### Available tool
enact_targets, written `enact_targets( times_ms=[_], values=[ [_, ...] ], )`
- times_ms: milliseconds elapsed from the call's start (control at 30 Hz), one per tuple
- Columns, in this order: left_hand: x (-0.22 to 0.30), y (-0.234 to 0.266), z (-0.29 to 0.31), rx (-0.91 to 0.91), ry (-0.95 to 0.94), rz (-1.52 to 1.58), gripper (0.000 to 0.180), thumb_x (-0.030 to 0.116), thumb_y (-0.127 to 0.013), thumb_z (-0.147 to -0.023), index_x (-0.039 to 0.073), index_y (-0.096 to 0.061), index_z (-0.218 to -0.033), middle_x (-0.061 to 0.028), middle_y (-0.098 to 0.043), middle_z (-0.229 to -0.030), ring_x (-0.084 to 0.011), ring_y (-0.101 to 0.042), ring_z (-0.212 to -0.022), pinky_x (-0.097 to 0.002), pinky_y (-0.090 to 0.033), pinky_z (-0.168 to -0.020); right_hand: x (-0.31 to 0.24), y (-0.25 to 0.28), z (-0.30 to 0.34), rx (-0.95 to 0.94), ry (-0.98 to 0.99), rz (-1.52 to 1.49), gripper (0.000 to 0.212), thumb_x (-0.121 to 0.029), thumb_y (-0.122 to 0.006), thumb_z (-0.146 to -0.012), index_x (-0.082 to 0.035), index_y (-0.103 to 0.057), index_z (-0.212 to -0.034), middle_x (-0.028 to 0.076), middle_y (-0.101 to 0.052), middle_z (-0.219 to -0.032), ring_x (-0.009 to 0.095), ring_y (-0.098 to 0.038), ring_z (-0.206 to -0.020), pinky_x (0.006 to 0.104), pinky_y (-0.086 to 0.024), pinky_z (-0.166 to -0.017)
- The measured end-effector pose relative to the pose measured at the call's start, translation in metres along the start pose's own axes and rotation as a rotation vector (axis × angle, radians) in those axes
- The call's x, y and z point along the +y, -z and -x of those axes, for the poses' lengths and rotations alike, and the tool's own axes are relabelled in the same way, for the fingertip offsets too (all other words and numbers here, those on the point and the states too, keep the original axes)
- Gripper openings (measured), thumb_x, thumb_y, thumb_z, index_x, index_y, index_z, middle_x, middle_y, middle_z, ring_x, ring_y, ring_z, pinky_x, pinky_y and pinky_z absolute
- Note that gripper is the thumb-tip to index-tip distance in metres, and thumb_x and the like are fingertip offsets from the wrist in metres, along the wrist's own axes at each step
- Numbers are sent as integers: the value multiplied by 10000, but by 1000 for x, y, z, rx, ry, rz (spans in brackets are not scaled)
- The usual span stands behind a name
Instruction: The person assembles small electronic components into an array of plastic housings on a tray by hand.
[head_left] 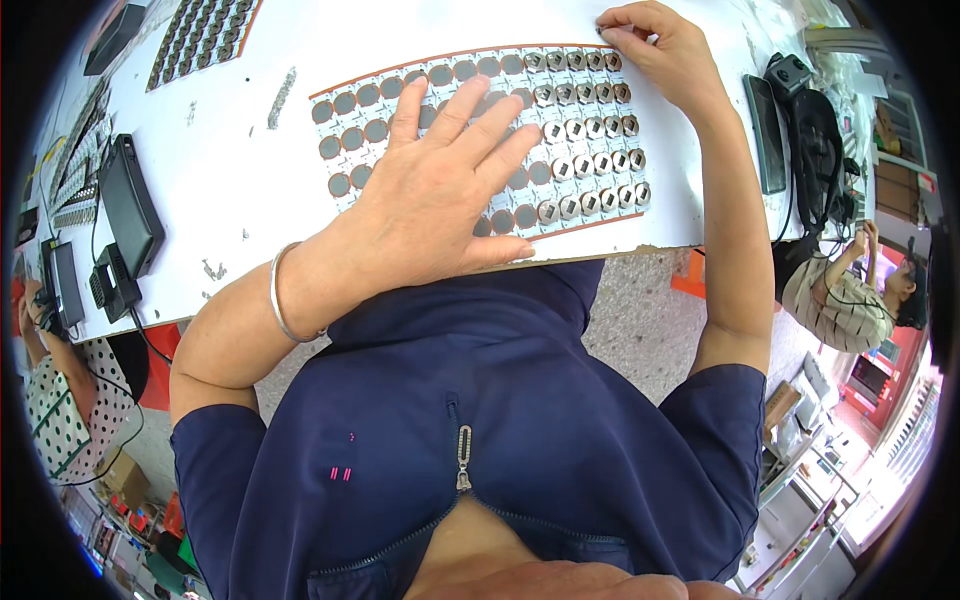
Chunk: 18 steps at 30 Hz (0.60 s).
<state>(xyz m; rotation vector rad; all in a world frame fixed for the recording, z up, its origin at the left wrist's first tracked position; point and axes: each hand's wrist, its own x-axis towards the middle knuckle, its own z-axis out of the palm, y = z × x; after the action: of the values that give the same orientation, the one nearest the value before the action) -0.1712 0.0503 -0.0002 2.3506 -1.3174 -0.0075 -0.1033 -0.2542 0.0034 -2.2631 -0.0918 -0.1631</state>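
Observation:
A panel of small round circuit boards [345, 121] lies on the white table before me. Its right-hand columns carry shiny metal battery clips [575, 130], while the columns to the left show bare dark discs. My left hand [440, 180] rests across the middle of the panel, palm down with fingers spread, hiding several boards. Just beyond the panel's far right corner, my right hand [665, 50] has its thumb and forefinger pinched together. A tiny dark bit shows at those fingertips, too small to name.
Another board panel [205, 38] lies at the far left. Black boxes [130, 205] with cables line the table's left side. A black tablet-like device [765, 135] and dark straps [820, 150] are on the right. Other people sit at both sides.

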Motion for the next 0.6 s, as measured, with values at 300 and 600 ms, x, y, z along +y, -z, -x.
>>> enact_targets(
  times_ms=[300, 600],
  values=[
    [-11, 6, 0, 29, 32, -37, 990, 539, -838, -681, -13, -491, -1426, -192, -455, -1498, -398, -322, -1460, -627, -174, -1178, -11, 25, 20, -187, -57, 77, 233, -126, -661, -965, -33, -716, -1170, -9, -696, -909, 59, -587, -823, 229, -478, -753],
    [-8, 4, -2, 27, 28, -104, 967, 557, -800, -730, -2, -472, -1448, -192, -447, -1502, -395, -324, -1453, -653, -165, -1169, -81, -32, 102, -273, -338, -350, 123, -63, -696, -918, -12, -696, -1030, 17, -699, -845, 60, -647, -711, 203, -534, -621]
  ],
)
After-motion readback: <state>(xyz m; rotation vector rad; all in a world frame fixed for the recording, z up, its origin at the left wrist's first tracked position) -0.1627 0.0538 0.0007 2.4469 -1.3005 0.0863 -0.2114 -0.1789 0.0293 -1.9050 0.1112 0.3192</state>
